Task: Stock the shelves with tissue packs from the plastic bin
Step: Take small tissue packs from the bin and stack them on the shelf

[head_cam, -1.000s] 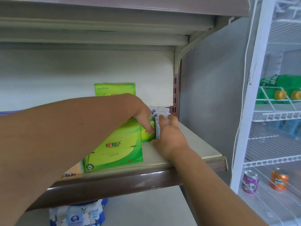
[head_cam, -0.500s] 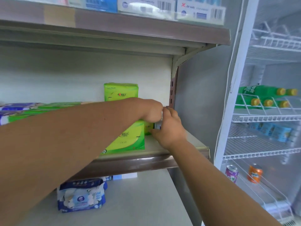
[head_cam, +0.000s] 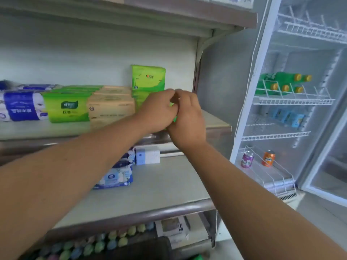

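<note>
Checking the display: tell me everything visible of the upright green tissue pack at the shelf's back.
The upright green plastic-wrapped tissue pack looks glossy, with paler swirls and a small red logo. It stands by the white back wall, right of the beige tissue packs. More green packaging hides its base.

Both bare forearms stretch forward and converge. The left hand (head_cam: 157, 111) and right hand (head_cam: 188, 117) touch, fingers curled (any grip is hidden behind the knuckles).
</note>
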